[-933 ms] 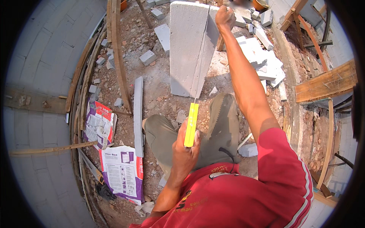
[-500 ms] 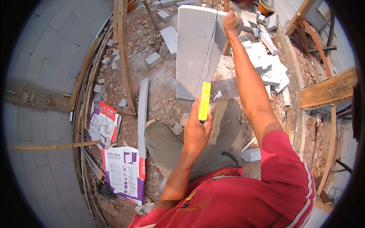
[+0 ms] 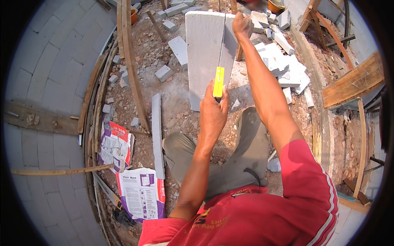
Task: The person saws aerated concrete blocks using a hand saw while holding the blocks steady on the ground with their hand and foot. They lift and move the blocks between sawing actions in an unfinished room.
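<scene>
A handsaw with a yellow handle is gripped in my left hand, the fingers wrapped round its near end. Its thin blade, seen almost edge-on, runs away from me along the pale grey lightweight block. The block stands between my knees and the rubble beyond. At the block's far right corner my right hand is closed over the edge. To the right of the blade a narrower strip of the block shows under that hand.
Broken white blocks pile up at the right. A long grey strip and printed paper bags lie left of my legs. Another saw rests beside the bags. Wooden poles lean at the left, near a block wall.
My left hand and the yellow handle have moved away from me, up along the block. My right hand stays on the far corner; the whole view has shifted slightly.
</scene>
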Motion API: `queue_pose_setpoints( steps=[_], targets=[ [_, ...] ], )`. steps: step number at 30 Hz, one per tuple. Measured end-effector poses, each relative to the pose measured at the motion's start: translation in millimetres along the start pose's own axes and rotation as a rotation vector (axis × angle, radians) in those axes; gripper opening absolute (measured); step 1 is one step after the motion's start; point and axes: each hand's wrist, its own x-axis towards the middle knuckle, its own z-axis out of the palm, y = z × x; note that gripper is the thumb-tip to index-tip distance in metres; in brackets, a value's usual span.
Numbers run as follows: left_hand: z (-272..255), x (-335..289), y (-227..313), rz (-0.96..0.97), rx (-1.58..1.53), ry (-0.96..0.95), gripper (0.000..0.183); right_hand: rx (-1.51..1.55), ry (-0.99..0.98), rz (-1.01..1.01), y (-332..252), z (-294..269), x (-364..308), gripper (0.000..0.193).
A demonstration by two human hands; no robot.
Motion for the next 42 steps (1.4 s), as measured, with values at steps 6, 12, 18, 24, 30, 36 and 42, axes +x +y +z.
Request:
queue_pose_setpoints(
  steps=[6,12,18,24,30,36,42],
  targets=[
    [0,-117,-57,0.148,-0.078,0.149,0.040,-0.013,0.065,-0.121,12,-2,12,0.058],
    [13,-7,-12,0.066,-0.091,0.055,0.032,-0.013,0.036,-0.065,11,-4,6,0.053],
    [4,-112,-55,0.193,-0.072,0.207,0.036,-0.027,0.038,-0.119,14,-5,-1,0.058],
    [4,-26,-2,0.061,-0.031,0.061,0.035,0.000,0.014,-0.146,9,-13,-2,0.058],
    [-7,-119,-33,0.137,-0.124,0.170,0.038,-0.026,0.022,-0.148,13,-15,-2,0.057],
    [-3,-27,-7,0.010,-0.045,0.027,0.032,-0.014,-0.057,-0.104,4,-23,-9,0.057],
    [-6,-121,-41,0.176,-0.042,0.188,0.032,-0.028,0.056,-0.072,12,-12,7,0.058]
  ],
)
